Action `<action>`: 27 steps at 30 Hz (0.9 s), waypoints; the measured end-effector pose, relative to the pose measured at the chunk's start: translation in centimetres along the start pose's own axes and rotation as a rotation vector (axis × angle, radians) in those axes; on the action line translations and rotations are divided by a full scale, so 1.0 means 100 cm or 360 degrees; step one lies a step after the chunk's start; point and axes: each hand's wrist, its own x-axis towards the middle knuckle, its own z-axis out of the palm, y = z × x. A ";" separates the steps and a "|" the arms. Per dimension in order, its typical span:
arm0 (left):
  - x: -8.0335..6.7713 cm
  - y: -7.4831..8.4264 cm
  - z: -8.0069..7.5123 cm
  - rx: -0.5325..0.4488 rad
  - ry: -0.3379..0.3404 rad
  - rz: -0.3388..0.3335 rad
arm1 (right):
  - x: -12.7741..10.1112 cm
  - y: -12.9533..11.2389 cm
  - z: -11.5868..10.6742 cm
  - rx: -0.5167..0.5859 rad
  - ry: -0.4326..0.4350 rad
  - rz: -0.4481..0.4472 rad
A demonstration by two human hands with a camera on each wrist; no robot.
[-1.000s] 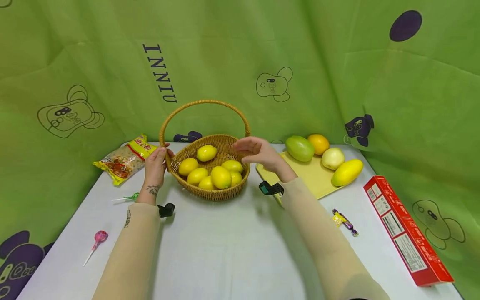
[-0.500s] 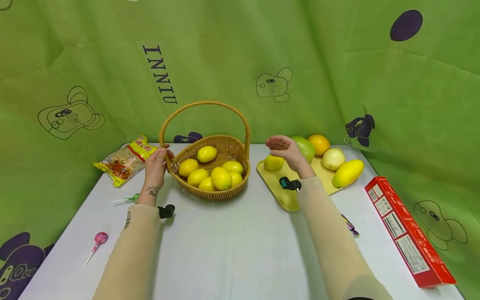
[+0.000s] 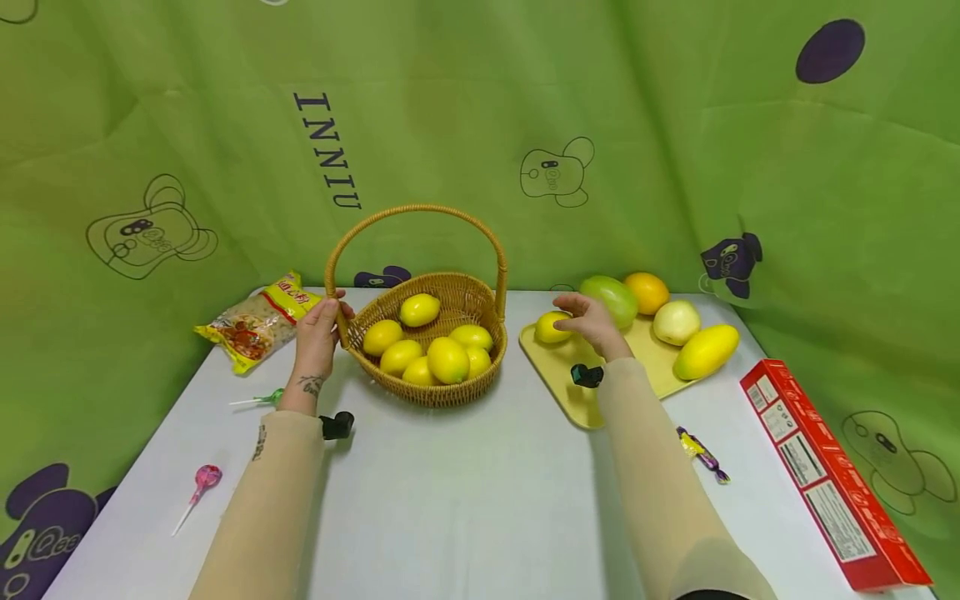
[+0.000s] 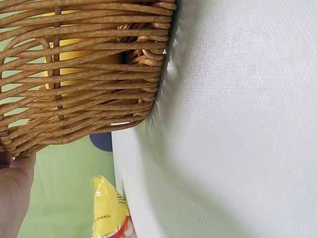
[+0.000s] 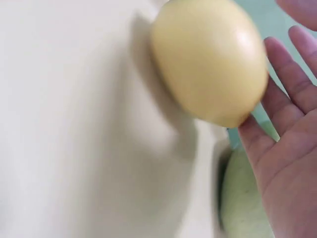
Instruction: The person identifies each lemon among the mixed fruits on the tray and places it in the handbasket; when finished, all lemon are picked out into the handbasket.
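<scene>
Here a lemon [image 3: 552, 327] lies on the near-left part of the yellow board [image 3: 645, 360], just beside the right hand [image 3: 592, 321]. In the right wrist view that lemon [image 5: 210, 59] touches the base of the fingers [image 5: 292, 67], which are straight and spread, released rather than wrapped round it. Behind the hand on the board sit a green mango [image 3: 613, 297], an orange [image 3: 648, 292], a pale pear-like fruit [image 3: 677, 322] and a yellow mango [image 3: 706, 351].

To the left, well apart from the board's lemon, stands the basket [image 3: 438, 387] with seven or so lemons [image 3: 447, 358] in it. The left hand [image 3: 318, 337] grasps the basket at its left rim, at the foot of the arched handle [image 3: 417, 213], thumb curled over the edge. The left wrist view shows the woven wall [image 4: 89, 74] close up, resting on the white desk [image 4: 237, 129], with a fingertip [image 4: 15, 178] at its lower edge.

Further out on the desk [image 3: 465, 500], a snack bag [image 3: 258, 321] lies left of the basket, a green lollipop [image 3: 258, 400] near the left wrist and a pink lollipop [image 3: 202, 479] nearer the front edge. A wrapped candy [image 3: 701, 454] lies right of the right sleeve, and a red box [image 3: 828, 475] runs along the right edge. A green cloth [image 3: 675, 150] with cartoon prints hangs behind.
</scene>
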 end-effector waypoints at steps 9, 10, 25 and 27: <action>0.001 0.000 0.000 0.0011 0.0004 -0.0002 | 0.001 0.014 0.008 -0.0244 -0.0056 0.0092; 0.001 0.000 0.001 0.0008 0.0006 -0.0003 | 0.002 0.015 0.010 -0.0260 -0.0061 0.0089; 0.001 0.000 0.001 -0.0008 0.0009 0.0010 | -0.020 -0.018 0.007 0.0168 -0.0068 -0.0043; 0.001 0.000 0.001 0.0007 0.0008 0.0005 | -0.023 -0.017 0.006 0.0268 -0.0074 -0.0116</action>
